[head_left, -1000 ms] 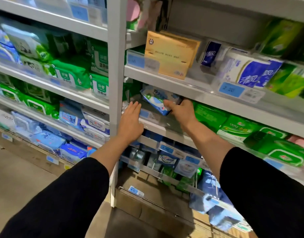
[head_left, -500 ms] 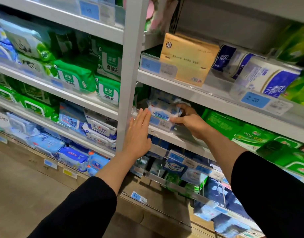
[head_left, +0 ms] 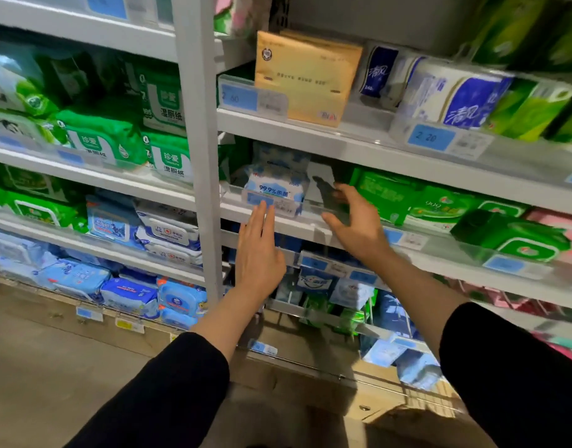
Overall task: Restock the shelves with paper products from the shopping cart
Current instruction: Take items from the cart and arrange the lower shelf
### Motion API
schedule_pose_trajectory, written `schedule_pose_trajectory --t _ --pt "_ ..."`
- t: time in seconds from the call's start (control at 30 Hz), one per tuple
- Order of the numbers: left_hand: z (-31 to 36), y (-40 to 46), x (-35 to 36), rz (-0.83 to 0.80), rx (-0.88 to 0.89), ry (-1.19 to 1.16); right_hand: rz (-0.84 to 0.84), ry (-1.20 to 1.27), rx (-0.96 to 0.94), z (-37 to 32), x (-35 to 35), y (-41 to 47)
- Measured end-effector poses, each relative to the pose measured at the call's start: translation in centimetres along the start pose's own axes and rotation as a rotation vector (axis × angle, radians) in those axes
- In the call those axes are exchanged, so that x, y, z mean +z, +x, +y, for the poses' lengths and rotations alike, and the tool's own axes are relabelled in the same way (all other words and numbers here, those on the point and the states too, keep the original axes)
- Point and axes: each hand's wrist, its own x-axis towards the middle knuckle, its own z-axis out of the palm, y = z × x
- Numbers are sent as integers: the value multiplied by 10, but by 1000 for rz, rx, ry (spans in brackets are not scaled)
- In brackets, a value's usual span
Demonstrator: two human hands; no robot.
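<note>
Both hands flat, fingers straight — left hand (head_left: 258,253) and right hand (head_left: 359,224) beside wipes pack (head_left: 275,189).

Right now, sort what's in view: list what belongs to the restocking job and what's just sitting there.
Job:
blue-and-white wipes pack marked 99.9%, on the middle shelf
left hand, fingers straight at the shelf edge
right hand, open beside the pack

Just there:
tan tissue pack
green wipes packs
blue-and-white toilet rolls
</note>
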Motion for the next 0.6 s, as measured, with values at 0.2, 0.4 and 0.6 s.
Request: schedule_pose_trajectory --t 0.2,0.4,0.6 --pt "99 -26 47 -177 181 -187 261 -39 122 72 -70 -86" --pt "238 -86 134 -559 463 -340 462 -192 518 183 -180 -251" --pt "359 -192 197 -933 729 -399 677 -263 984 230 -250 -440"
